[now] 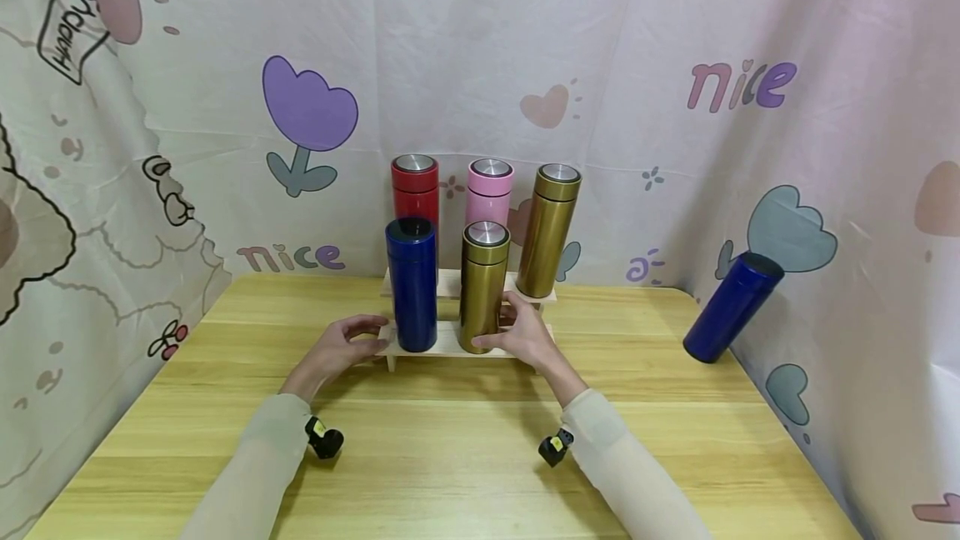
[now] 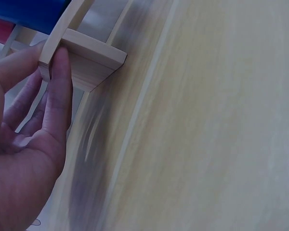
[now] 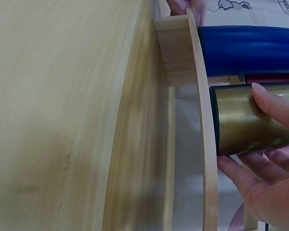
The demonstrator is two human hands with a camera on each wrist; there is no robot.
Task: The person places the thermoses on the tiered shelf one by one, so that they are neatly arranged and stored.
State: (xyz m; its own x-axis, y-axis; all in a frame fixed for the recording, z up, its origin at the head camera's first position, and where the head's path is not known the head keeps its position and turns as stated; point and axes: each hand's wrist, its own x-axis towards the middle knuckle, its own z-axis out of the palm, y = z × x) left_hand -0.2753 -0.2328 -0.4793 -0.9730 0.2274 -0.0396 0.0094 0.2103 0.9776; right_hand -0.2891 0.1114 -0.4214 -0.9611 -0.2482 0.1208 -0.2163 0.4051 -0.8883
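Note:
A two-tier wooden rack stands at the back of the table. My left hand pinches the left end of its lower shelf between thumb and fingers, as the left wrist view shows. On that shelf a blue thermos stands upright near the left end. Right of it is a gold thermos, also upright, and my right hand grips its lower part, thumb in front and fingers behind. In the right wrist view the base of the gold thermos is right at the shelf's surface.
On the upper tier stand a red thermos, a pink thermos and a second gold thermos. Another blue thermos stands at the table's right edge. A printed cloth hangs behind the wooden table.

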